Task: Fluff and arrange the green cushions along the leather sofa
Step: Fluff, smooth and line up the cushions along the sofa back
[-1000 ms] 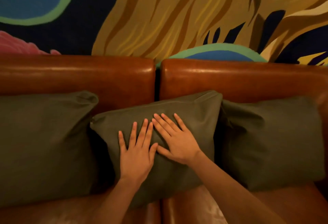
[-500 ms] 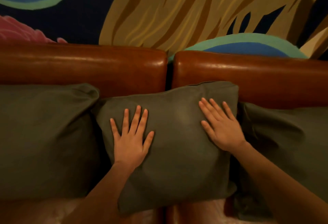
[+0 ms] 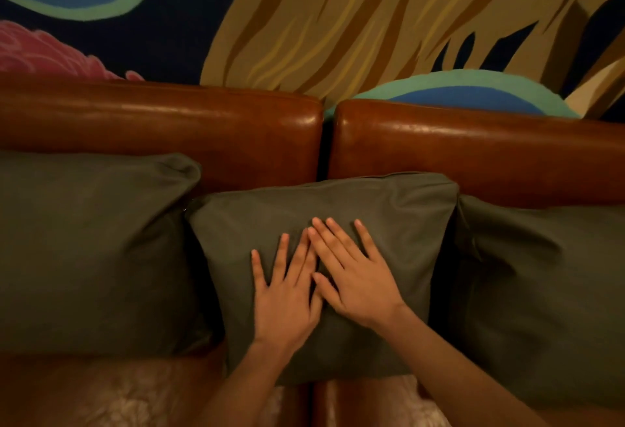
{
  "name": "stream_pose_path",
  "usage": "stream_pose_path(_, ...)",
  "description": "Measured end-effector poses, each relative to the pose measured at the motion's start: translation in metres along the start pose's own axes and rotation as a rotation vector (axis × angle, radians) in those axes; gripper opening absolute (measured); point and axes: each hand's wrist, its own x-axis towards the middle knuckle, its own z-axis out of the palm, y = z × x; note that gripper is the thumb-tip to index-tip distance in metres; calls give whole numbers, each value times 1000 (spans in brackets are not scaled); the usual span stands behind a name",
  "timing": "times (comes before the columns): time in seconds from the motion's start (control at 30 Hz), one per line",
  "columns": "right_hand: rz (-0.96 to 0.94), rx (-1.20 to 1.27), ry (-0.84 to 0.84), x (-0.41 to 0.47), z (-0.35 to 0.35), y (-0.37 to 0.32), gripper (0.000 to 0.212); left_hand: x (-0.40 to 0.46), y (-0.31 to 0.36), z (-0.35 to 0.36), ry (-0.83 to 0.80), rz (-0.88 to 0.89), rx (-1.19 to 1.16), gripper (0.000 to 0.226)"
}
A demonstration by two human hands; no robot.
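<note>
Fingers (image 3: 333, 240) spread and flat — both palms press the middle cushion (image 3: 389, 210), gripping nothing. The right hand (image 3: 355, 278) seems to overlap the left hand (image 3: 285, 301) at the fingertips. This cushion leans on the sofa (image 3: 203, 135) back, touching the left cushion (image 3: 91, 250) and right cushion (image 3: 541, 284).

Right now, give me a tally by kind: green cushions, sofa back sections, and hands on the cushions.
Green cushions: 3, namely the left cushion, the middle cushion and the right cushion.
Leather back sections: 2, namely the left section and the right section.
Hands: 2, the left hand and the right hand, both flat on the middle cushion.
Total: 7
</note>
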Motion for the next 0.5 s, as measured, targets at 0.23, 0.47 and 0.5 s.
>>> stream_pose_path(0.23,-23,-9,-38,8,9,17,65,12,-31,6,-18,9,-22,72)
stream_pose_path(0.47,93,-26,-39,-31,6,73,59,2,-49,12,-17,-180,-67,79)
stream_pose_path(0.5,124,-24,-62,-30,7,74,60,2,-50,13,-21,-220,-76,78)
